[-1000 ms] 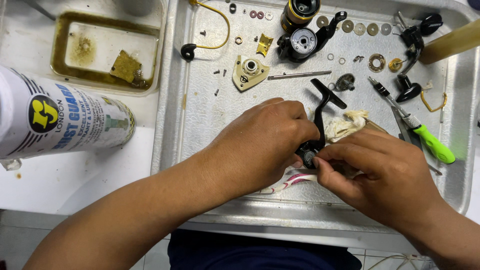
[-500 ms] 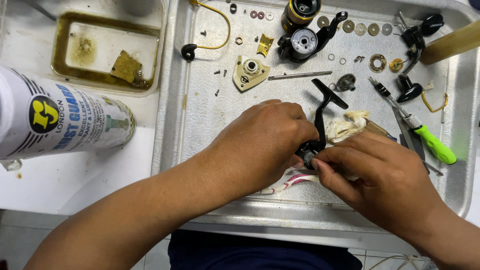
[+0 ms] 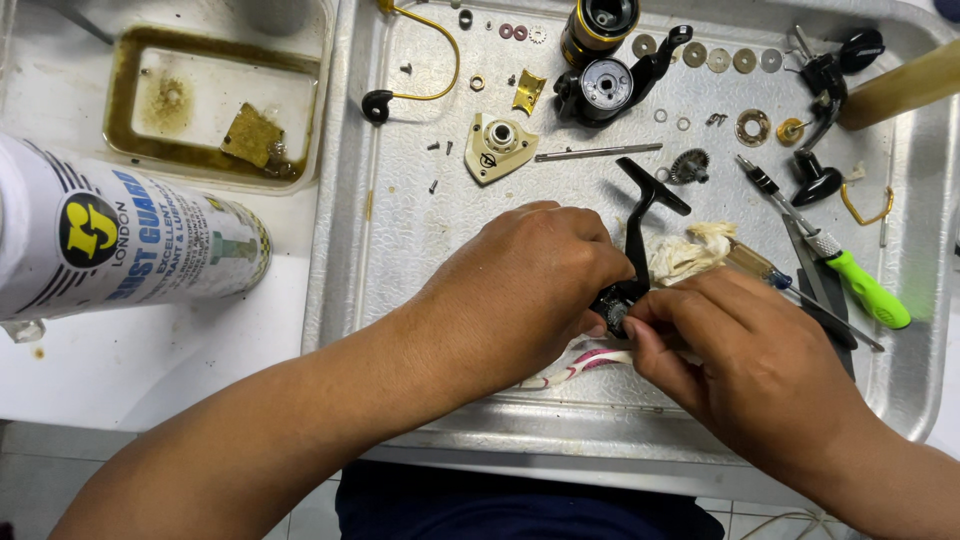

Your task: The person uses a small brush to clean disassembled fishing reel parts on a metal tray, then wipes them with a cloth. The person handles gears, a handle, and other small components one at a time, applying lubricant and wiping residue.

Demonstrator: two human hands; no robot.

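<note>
Black and thin, one reel body part (image 3: 636, 235) stands between my two hands over the metal tray (image 3: 400, 250). Its long side runs up and away from me, top tipped right. My left hand (image 3: 520, 290) and right hand (image 3: 740, 350) both pinch its bottom end, fingers tight on it.
</note>
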